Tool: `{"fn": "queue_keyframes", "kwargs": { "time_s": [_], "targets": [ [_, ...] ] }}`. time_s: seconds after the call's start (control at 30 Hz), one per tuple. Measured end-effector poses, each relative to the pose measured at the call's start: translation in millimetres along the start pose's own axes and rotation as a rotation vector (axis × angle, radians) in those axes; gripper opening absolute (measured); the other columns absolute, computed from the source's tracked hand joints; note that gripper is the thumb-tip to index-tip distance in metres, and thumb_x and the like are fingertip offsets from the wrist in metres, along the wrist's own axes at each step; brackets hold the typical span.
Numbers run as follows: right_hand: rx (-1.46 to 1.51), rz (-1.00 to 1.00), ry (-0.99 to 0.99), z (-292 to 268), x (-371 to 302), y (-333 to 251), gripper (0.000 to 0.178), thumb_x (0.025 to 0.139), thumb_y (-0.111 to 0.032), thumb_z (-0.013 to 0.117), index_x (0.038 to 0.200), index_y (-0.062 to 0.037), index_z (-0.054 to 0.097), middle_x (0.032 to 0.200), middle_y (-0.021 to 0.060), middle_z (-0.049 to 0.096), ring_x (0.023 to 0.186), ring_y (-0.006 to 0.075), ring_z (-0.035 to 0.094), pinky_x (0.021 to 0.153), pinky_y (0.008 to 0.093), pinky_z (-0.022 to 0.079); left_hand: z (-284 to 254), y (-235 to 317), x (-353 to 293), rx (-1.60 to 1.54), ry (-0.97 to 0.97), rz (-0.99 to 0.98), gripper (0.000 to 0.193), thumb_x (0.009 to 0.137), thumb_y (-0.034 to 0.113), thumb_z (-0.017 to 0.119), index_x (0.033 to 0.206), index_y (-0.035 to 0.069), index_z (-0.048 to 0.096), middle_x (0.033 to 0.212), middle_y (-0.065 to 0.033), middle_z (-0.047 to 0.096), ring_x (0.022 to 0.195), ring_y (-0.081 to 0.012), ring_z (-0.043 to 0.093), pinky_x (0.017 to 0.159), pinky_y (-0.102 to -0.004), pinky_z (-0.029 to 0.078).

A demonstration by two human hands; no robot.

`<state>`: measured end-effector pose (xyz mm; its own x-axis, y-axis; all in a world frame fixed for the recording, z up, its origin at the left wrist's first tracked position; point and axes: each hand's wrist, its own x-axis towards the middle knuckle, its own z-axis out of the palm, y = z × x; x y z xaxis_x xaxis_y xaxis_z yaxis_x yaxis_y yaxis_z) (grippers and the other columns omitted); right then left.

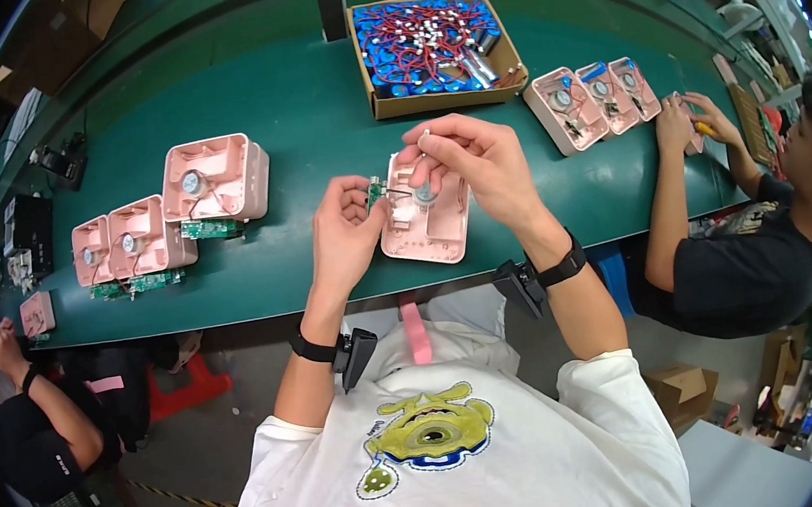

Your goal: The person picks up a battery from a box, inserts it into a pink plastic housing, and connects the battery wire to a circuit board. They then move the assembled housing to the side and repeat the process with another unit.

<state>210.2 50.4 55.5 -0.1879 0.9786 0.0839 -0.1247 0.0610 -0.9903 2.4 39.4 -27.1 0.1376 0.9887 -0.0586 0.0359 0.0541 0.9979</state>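
A pink plastic housing [446, 233] lies open side up on the table in front of me, with a round silver speaker-like part [423, 193] inside it. My left hand [348, 228] pinches a small green circuit board [376, 191] at the housing's left edge. Dark wires [400, 192] run from that board into the housing. Over the housing's far right part, my right hand [471, 159] has its thumb and fingers drawn together. Whatever those fingertips hold is too small to name.
A cardboard box [449, 100] of blue battery packs with red wires stands beyond the housing. Pink housings [239, 187] with hanging green boards sit at left, more [566, 123] at right. Co-workers sit on both sides; the right one's hands [694, 124] work on the green table [311, 105].
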Motion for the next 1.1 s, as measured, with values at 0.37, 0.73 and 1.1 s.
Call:
{"fn": "queue_keyframes", "kwargs": {
  "time_s": [0.37,0.73,1.1],
  "targets": [
    [0.140,0.071,-0.057,-8,-9,5,0.021,0.107,-0.008,0.057,0.117,0.0068,0.069,0.095,0.0102,0.074,0.075,0.0107,0.068,0.064,0.0240,0.054,5,4,0,0.008,0.023,-0.029,0.024,0.096,0.005,0.073,0.115,-0.004,0.060,0.084,-0.0014,0.064,0.069,-0.0032,0.057,0.059,-0.0209,0.045],
    [-0.277,0.143,0.063,-1,-11,25,0.016,0.100,-0.012,0.068,0.101,0.0042,0.069,0.086,0.0093,0.075,0.068,0.0110,0.067,0.061,0.0249,0.052,8,-3,3,0.035,0.080,-0.001,0.016,0.100,0.008,0.070,0.110,-0.003,0.063,0.088,-0.0026,0.067,0.077,-0.0063,0.062,0.064,-0.0230,0.049],
    [-0.792,0.003,0.115,21,-1,42,0.019,0.089,-0.014,0.073,0.096,0.0040,0.074,0.080,0.0153,0.075,0.060,0.0219,0.069,0.062,0.0366,0.054,13,-2,0,0.198,0.116,0.257,0.023,0.096,0.004,0.071,0.118,-0.001,0.069,0.099,-0.0077,0.066,0.081,-0.0150,0.065,0.065,-0.0276,0.052]
  ]
}}
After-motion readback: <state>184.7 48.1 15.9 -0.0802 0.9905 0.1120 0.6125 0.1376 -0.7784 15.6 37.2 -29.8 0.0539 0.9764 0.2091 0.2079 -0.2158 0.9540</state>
